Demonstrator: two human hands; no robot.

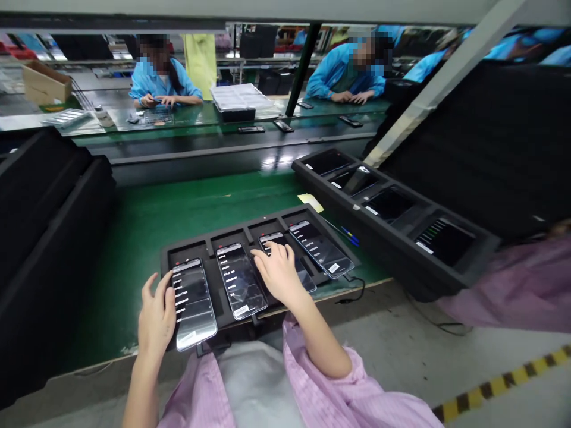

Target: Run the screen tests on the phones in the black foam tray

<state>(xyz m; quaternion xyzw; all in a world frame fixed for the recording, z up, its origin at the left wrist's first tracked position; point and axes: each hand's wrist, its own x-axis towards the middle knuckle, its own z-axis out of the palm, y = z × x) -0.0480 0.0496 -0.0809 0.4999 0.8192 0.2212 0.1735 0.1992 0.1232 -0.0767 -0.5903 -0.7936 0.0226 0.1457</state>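
Several phones with lit screens showing white text lines lie in a black foam tray [190,241] at the green table's front edge. My left hand [157,309] is at the left edge of the leftmost phone [195,303], its fingers apart and bent, thumb beside the phone. Over the third phone [304,274] is my right hand [277,270], fingers spread, fingertips at the upper part of its screen and hiding some of it. The second phone [242,282] and the rightmost phone [321,249] lie untouched. Cables come from the phones' lower ends.
A larger foam tray with several phones [323,181] stands at the right. Black foam stacks [49,238] fill the left. A yellow paper [310,202] and blue pens [350,236] lie behind the tray. Across a dark conveyor [191,145], people in blue work; a pink sleeve [513,285] is at right.
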